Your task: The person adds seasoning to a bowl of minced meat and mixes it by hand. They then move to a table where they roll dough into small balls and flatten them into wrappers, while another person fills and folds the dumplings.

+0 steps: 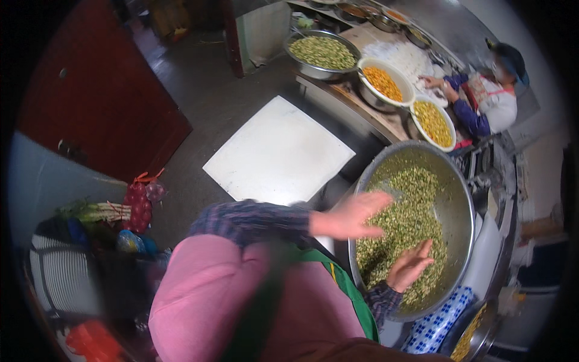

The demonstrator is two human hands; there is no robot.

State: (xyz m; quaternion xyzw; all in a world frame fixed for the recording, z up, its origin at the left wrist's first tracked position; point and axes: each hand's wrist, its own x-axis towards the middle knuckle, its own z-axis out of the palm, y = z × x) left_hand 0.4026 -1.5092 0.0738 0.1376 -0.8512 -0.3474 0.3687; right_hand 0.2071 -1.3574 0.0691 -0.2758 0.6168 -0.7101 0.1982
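A large metal basin [452, 203] stands before me at the right, holding a chopped green and pale mixture [407, 217]. My left hand [357, 216] reaches over the basin's near side, motion-blurred, with thumb and fingers spread and nothing in it. Lower down, my right hand [410, 266] hovers over or just touches the mixture; which of the two, I cannot tell. Its palm is partly turned up, the fingers are apart, and I see nothing held. Dark plaid sleeves cover both forearms.
A worktable [348, 92] bears a metal bowl of green filling [322, 53], an orange-filled bowl [383, 83] and a yellow-filled bowl [433, 121]. Another person [486, 97] works over white powder there. A white square board [278, 151] lies left of the basin; a blue-patterned roll [438, 319] lies below.
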